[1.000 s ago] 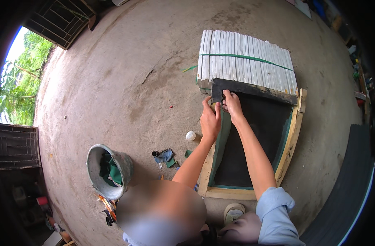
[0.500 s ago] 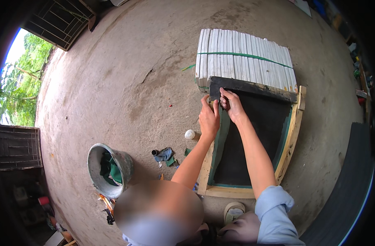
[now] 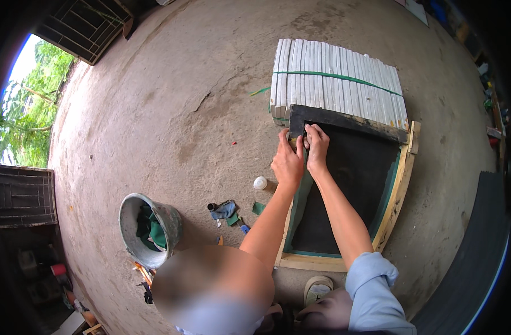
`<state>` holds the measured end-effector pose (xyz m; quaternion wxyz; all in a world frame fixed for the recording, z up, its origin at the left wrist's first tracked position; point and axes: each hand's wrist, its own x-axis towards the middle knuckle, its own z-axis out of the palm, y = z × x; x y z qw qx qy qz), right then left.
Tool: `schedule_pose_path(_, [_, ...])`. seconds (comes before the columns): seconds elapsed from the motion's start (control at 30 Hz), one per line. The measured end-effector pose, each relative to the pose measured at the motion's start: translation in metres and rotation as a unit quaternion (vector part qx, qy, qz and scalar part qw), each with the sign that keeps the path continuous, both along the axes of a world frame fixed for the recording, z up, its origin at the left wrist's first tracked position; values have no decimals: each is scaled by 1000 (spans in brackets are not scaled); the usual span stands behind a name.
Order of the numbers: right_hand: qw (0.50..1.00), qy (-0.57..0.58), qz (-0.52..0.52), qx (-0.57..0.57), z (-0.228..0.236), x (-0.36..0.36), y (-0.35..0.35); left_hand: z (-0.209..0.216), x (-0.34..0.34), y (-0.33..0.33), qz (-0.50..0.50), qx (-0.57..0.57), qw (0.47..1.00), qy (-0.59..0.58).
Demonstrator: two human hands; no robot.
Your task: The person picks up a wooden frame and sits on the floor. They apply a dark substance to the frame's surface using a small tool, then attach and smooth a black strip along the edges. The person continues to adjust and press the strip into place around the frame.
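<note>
A wooden frame [image 3: 399,192] with a dark sheet [image 3: 345,192] stretched inside it lies tilted in front of me, its far end against a stack of white slabs. Black strip [image 3: 345,119] covers the far rail and turns down at the far left corner. My left hand [image 3: 289,159] is closed round the left rail just below that corner, thumb on the inner side. Close beside it, my right hand [image 3: 317,146] is closed in a pinch at the strip's inner edge. The fingertips hide exactly what is pinched. Dark green edging [image 3: 300,209] runs along the sheet's sides.
Green cord binds the white slabs [image 3: 339,84]. Left of the frame stand a white-capped bottle [image 3: 260,183] and a grey bucket [image 3: 174,220] with green cloth [image 3: 149,229]. Cloth scraps [image 3: 226,210] lie between them. A dark ribbed sheet [image 3: 462,257] lies at the right.
My right hand has drawn slightly down and in toward the left one, its fingers curled more tightly. The left hand keeps its hold at the corner. The whole view has shifted slightly.
</note>
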<state>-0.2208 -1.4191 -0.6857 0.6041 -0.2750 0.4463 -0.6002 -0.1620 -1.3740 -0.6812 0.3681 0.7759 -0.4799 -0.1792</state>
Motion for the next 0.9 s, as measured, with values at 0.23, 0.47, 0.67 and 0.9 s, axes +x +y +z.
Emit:
schedule_pose_path(0.23, [999, 40, 27, -14, -1, -7, 2, -3, 2, 0, -10, 19, 1000, 12])
schedule_pose_path(0.47, [984, 92, 145, 54, 0, -29, -4, -1, 0, 1, -18, 20, 999, 39])
schedule_pose_path(0.67, [955, 164, 218, 115, 12, -29, -17, -5, 5, 0, -11, 0, 999, 46])
schedule_pose_path(0.9, [961, 76, 216, 154, 7, -27, -28, 2, -1, 1, -10, 18, 1000, 18])
